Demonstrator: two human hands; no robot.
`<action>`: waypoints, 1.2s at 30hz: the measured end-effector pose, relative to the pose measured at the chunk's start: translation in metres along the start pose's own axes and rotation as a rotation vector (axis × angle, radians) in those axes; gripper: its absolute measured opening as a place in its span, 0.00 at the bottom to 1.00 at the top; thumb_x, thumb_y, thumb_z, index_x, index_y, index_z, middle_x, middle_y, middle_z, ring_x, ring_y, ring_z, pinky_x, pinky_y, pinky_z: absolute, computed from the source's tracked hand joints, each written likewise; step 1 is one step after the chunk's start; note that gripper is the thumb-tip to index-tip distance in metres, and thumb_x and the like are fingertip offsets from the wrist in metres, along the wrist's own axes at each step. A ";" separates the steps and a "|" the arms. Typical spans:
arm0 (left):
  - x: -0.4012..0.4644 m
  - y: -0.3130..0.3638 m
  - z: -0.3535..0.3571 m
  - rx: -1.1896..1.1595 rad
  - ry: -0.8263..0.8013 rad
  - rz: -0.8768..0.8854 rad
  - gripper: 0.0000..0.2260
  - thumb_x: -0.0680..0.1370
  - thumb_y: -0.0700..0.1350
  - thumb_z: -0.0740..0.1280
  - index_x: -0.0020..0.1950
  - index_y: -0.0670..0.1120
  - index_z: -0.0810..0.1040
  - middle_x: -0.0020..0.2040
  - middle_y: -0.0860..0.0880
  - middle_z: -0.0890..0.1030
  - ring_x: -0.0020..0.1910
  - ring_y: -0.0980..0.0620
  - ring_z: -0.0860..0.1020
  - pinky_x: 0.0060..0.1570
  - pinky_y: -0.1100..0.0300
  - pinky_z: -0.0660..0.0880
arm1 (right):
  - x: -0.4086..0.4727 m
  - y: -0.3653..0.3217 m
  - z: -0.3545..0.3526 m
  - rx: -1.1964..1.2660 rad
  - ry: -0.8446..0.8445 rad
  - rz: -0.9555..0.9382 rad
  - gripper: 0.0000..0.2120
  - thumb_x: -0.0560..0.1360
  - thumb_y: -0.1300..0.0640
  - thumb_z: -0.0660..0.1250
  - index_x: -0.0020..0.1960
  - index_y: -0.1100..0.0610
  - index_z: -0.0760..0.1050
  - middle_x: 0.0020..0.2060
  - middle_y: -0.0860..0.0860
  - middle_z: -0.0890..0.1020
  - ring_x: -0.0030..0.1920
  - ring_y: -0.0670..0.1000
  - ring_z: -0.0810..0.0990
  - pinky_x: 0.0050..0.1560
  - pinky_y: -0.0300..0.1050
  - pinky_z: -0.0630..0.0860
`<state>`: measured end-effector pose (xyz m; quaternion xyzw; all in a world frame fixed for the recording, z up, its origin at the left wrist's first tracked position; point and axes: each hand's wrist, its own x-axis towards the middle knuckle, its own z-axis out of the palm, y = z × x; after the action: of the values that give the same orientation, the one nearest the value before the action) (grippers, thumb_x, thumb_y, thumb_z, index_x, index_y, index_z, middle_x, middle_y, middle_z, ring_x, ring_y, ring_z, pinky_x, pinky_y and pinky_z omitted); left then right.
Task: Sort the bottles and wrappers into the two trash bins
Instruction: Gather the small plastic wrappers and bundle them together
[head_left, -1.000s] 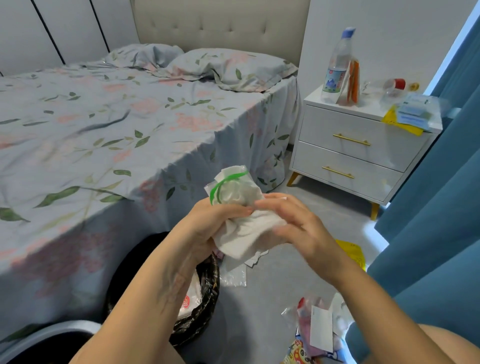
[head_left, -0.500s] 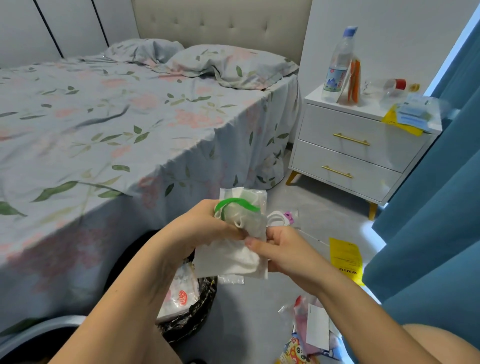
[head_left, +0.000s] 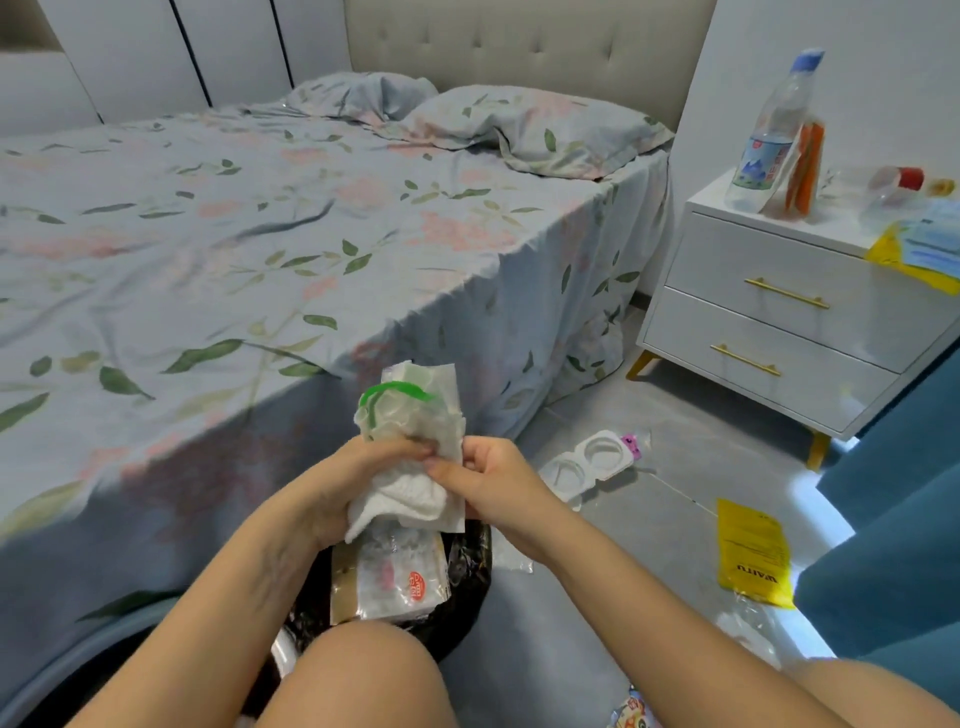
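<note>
At right of the frame we see a nightstand (head_left: 769, 306) bearing one upright water bottle (head_left: 772, 132); on the floor lie one yellow wrapper (head_left: 750, 553) and one clear blister tray (head_left: 587, 464). At centre, our left hand (head_left: 358, 480) and right hand (head_left: 491, 480) both grip a crumpled white wrapper bundle (head_left: 410, 441), fingers curled tight, directly above the black-lined trash bin (head_left: 467, 587) holding more wrappers.

The black-lined round trash bin (head_left: 467, 587) sits right under the left hand (head_left: 358, 478). The clear plastic two-cup tray (head_left: 587, 462) lies just right of the right hand (head_left: 493, 478).
</note>
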<state>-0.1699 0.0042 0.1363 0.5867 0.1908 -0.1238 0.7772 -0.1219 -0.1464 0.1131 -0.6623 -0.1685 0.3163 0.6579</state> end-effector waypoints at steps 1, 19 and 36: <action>0.000 -0.011 -0.009 -0.057 0.061 -0.003 0.13 0.65 0.39 0.73 0.48 0.37 0.80 0.36 0.40 0.83 0.32 0.47 0.83 0.31 0.59 0.80 | 0.008 0.007 0.008 -0.036 -0.022 0.019 0.03 0.77 0.58 0.67 0.49 0.54 0.79 0.45 0.55 0.83 0.46 0.52 0.80 0.54 0.52 0.77; 0.055 -0.108 -0.082 -0.297 0.303 -0.302 0.12 0.77 0.42 0.66 0.54 0.34 0.80 0.41 0.36 0.83 0.37 0.42 0.83 0.41 0.51 0.82 | 0.071 0.109 0.049 -0.039 -0.196 0.503 0.18 0.74 0.44 0.63 0.58 0.53 0.77 0.49 0.55 0.83 0.49 0.57 0.81 0.49 0.53 0.76; 0.111 -0.166 -0.108 0.888 0.565 -0.460 0.25 0.68 0.47 0.77 0.60 0.39 0.74 0.57 0.41 0.78 0.57 0.43 0.78 0.49 0.58 0.72 | 0.062 0.124 -0.001 -0.170 0.083 0.364 0.04 0.74 0.61 0.69 0.46 0.61 0.77 0.36 0.53 0.79 0.32 0.47 0.78 0.36 0.41 0.81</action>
<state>-0.1552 0.0644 -0.0818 0.8106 0.4434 -0.1962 0.3284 -0.0993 -0.1178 -0.0205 -0.7474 -0.0448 0.3871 0.5382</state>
